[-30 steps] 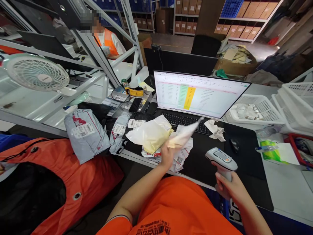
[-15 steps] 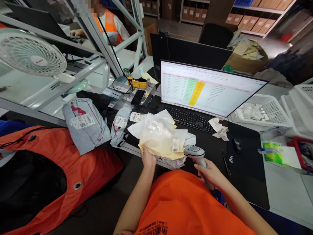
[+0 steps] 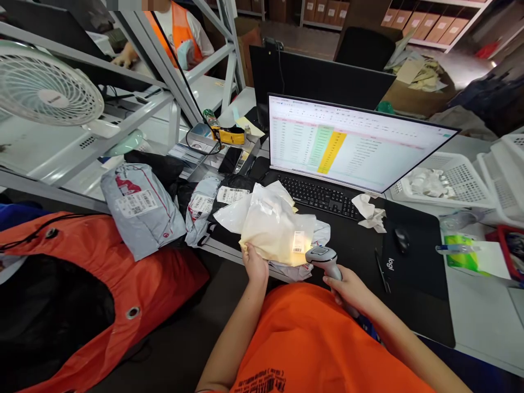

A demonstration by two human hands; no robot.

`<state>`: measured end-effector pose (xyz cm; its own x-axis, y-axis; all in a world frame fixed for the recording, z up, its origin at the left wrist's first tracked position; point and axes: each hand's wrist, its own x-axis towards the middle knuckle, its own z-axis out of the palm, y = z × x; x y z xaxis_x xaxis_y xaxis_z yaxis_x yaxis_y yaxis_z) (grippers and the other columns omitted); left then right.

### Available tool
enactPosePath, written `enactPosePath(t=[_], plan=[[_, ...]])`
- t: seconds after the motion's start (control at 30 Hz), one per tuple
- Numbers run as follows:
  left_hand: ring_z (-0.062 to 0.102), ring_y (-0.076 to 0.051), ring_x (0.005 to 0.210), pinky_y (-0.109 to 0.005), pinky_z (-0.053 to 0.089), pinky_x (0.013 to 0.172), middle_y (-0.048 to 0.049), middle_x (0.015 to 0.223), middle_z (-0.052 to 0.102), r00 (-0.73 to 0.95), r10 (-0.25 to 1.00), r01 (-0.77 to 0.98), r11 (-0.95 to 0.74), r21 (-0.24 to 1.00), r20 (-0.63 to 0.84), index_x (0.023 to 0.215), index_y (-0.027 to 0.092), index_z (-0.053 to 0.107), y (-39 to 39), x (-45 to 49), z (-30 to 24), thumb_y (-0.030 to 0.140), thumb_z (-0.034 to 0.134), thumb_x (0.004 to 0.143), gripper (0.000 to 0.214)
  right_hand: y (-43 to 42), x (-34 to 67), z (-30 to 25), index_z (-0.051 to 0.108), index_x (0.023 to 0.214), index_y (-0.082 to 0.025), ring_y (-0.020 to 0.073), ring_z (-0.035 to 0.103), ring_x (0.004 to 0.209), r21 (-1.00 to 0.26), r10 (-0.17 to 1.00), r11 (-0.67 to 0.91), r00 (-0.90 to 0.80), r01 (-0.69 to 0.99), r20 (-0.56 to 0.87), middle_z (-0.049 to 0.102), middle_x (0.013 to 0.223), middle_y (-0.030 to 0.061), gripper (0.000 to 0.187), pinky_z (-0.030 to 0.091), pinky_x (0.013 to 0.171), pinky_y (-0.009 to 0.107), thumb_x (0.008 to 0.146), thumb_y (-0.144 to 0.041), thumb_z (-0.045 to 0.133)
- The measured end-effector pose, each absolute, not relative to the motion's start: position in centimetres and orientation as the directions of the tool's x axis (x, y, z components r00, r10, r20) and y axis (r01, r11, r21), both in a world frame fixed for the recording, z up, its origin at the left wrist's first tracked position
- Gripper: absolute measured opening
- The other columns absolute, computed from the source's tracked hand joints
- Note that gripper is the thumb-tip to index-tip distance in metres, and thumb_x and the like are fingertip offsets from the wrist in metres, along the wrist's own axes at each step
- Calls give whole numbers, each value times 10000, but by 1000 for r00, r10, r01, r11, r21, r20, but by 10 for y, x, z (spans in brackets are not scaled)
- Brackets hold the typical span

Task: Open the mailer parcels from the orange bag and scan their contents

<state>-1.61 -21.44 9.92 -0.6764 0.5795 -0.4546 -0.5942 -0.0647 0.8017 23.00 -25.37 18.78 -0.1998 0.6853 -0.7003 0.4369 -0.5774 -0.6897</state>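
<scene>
My left hand (image 3: 254, 266) grips the lower left corner of a clear plastic bag with pale yellow contents (image 3: 275, 230), held flat above the desk edge. A small barcode label (image 3: 299, 241) on the bag's lower right is lit up. My right hand (image 3: 347, 287) is wrapped round the handle of a grey barcode scanner (image 3: 325, 257), whose head points at that label from just to its right. Under the bag lie more white and clear parcels (image 3: 315, 240).
Grey mailer bags (image 3: 140, 208) and a black parcel lie left of the bag, above an orange sack (image 3: 102, 289). A monitor (image 3: 352, 144), keyboard (image 3: 319, 196), mouse (image 3: 402, 238) and white baskets (image 3: 440, 180) fill the desk. A fan (image 3: 49, 93) stands left. Another person in an orange vest (image 3: 180, 33) works beyond the rack.
The bag went from raised and waving to flat with its label up. My right hand brought the scanner left to the label, which is now lit.
</scene>
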Motion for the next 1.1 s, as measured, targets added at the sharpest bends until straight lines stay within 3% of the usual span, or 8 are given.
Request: enactPosePath(t=[0.23,0.47,0.73,0.97,1.1], plan=[[667,-185,1111,-341,543,964,-95,1235,663,-671,591,-599,-75,797,-448,1179,236,559,-214,-17,101,374,475,989,249,-256,226,198,520,1157,-143,134,500,421,-715,722,-545,-188,438,-666,530,547,-49,498,358,387,218,807,-483,621],[687,-195,1014,-350,561,895,-101,1148,676,-688,579,-569,-56,821,-437,1101,218,572,-215,-12,111,420,525,949,257,-257,224,195,528,1113,-136,121,515,421,-682,711,-532,-172,502,-682,543,554,-51,229,370,393,201,914,-249,546],[685,-203,1018,-343,548,908,-104,1148,687,-721,570,-554,-134,822,-394,1101,217,598,-218,-11,118,443,596,899,303,-258,221,194,492,957,-167,116,501,407,-663,696,-549,-161,509,-700,529,545,-55,79,366,380,202,924,-222,538],[681,-191,1028,-333,545,908,-90,1115,696,-730,568,-537,-134,833,-380,1022,214,590,-221,-14,119,450,555,923,259,-256,221,192,516,960,-168,122,497,416,-683,713,-528,-172,505,-679,529,562,-46,254,363,392,216,854,-381,605],[666,-187,1067,-315,523,939,-89,1134,684,-754,577,-468,-138,873,-314,1090,220,569,-223,-16,114,431,473,964,264,-257,223,197,525,963,-165,132,491,418,-712,730,-540,-172,449,-662,527,550,-38,435,354,384,224,774,-539,639]])
